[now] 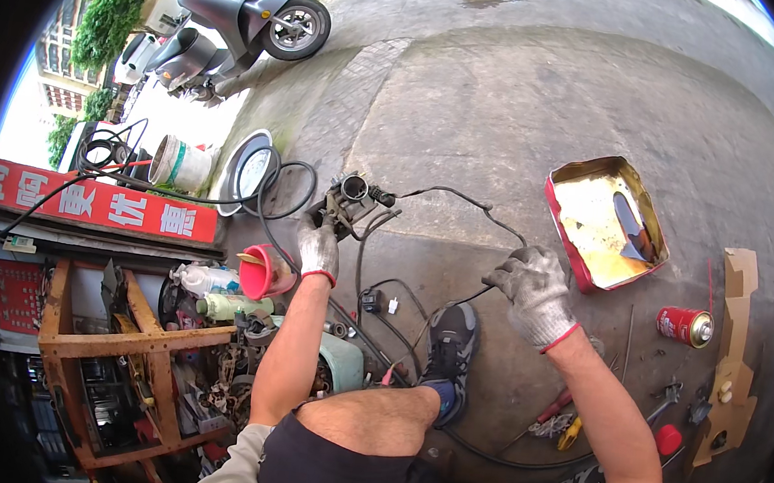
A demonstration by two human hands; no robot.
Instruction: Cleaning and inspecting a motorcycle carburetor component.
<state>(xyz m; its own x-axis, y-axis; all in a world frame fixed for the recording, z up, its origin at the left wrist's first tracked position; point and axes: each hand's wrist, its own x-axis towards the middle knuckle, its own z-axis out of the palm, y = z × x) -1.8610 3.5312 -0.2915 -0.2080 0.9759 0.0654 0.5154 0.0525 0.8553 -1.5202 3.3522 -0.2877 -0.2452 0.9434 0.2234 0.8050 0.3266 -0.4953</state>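
My left hand (319, 248), in a grey-white work glove with a red cuff, grips a dark metal carburetor (346, 208). The carburetor's round open bore faces up, and it is held off the ground. From its right side a thin black cable (454, 190) bends across to my right hand (534, 291). That hand is gloved too, its fingers closed round the cable, which comes out again below them toward my shoe (452, 344). A black hose (361, 258) hangs from the carburetor's underside.
A red-sided cut-open tin (575, 240) stands at right, near a red spray can (684, 326) and flattened cardboard (735, 350). Screwdrivers (557, 406) lie below my right forearm. At left are a pink-red cup (265, 272), a rusty metal frame (134, 339), a bucket (182, 164) and a scooter (231, 25).
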